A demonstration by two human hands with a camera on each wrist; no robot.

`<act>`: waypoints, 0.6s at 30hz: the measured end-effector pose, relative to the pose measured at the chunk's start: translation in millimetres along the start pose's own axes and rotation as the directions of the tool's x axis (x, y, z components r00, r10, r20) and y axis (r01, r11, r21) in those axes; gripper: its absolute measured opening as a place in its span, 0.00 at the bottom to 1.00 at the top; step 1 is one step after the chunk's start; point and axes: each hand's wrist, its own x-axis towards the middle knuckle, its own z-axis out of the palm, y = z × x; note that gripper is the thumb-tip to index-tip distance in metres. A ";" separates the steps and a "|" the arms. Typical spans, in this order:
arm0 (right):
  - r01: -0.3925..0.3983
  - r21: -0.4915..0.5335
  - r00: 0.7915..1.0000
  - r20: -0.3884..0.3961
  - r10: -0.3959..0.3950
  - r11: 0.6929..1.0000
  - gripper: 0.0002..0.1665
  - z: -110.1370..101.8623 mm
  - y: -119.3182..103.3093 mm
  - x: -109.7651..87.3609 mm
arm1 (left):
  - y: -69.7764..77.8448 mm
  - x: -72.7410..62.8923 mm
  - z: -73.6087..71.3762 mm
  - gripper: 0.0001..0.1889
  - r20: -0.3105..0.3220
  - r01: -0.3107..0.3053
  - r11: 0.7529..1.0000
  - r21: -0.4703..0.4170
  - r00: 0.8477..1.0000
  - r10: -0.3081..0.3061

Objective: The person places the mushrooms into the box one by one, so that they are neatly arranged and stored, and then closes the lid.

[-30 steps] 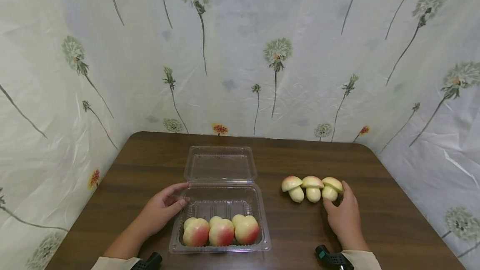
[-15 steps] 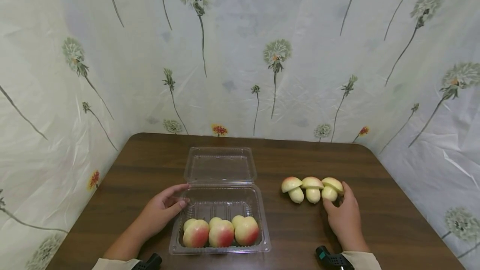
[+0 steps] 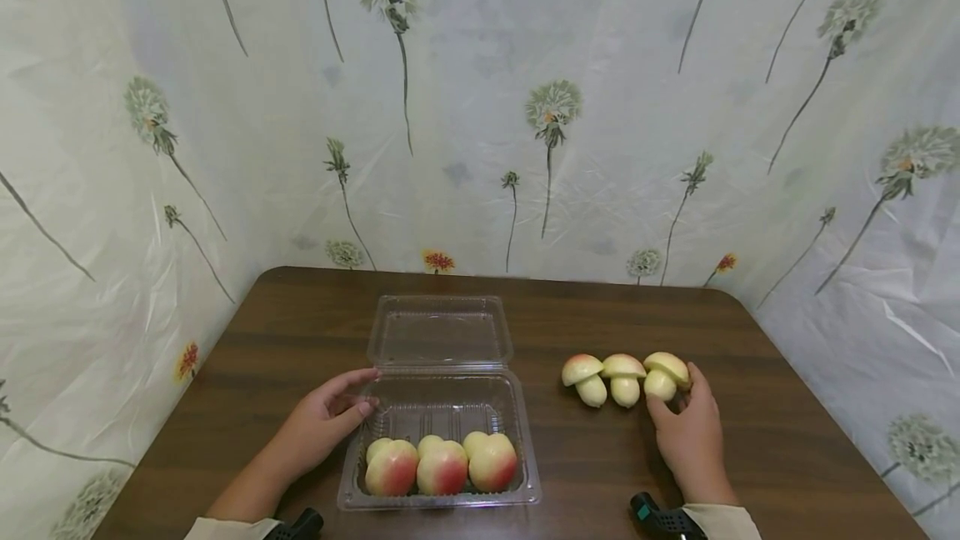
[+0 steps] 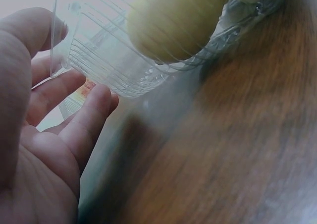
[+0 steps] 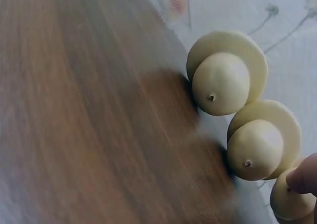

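My left hand [image 3: 318,423] grips the left rim of a clear plastic clamshell box [image 3: 531,473], its thumb inside and its fingers outside. In the box's front half stands a row of three red-and-yellow rounded pieces [image 3: 442,467], each with a paler knob behind. My right hand [image 3: 692,440] pinches the rightmost of three toy mushrooms [image 3: 666,365] between thumb and fingers. The thumb lies on its stem end in the right wrist view. The middle mushroom [image 5: 255,149] and the left mushroom [image 5: 221,84] lie beside it in a row, stems toward me.
The box's lid [image 3: 441,330] lies folded back on the brown wooden table [image 3: 592,473]. A pale sheet [image 3: 465,107] printed with dandelions hangs behind the table and along both sides. Dark straps with small devices [image 3: 667,517] sit on the wrists.
The right hand has shifted the rightmost mushroom slightly up and to the right, tilting its cap. The left hand, the box and the other mushrooms stay put; the head view drifts a little.
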 end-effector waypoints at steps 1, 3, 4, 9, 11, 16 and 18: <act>-0.001 0.008 1.000 -0.005 0.001 1.000 0.53 0.1 -0.3 -0.5 | -0.1 0.2 0.0 0.26 -0.001 -0.003 1.000 -0.001 1.000 0.003; -0.002 0.020 1.000 -0.019 0.002 1.000 0.53 0.1 -1.2 -1.3 | -0.2 0.8 0.2 0.25 -0.005 -0.006 1.000 0.005 1.000 0.006; 0.001 0.024 1.000 -0.029 0.000 1.000 0.53 0.2 -1.5 -1.8 | -0.2 1.1 0.3 0.25 -0.005 -0.007 1.000 0.006 1.000 0.007; 0.017 0.053 0.998 -0.059 -0.014 0.998 0.54 1.4 -4.2 -3.7 | -0.1 1.3 0.6 0.25 -0.010 -0.011 1.000 0.004 1.000 0.011; 0.022 0.061 0.998 -0.064 -0.018 0.998 0.54 2.2 -5.6 -4.5 | -0.1 0.9 0.4 0.25 -0.011 -0.007 1.000 0.003 1.000 0.007; 0.026 0.071 0.998 -0.067 -0.021 0.997 0.54 4.0 -8.7 -6.8 | -0.2 0.0 0.1 0.25 -0.008 0.005 1.000 0.007 1.000 -0.005; 0.032 0.078 0.997 -0.066 -0.026 0.996 0.54 4.4 -10.3 -8.1 | -0.2 -0.1 0.0 0.25 -0.007 0.006 1.000 0.007 1.000 -0.006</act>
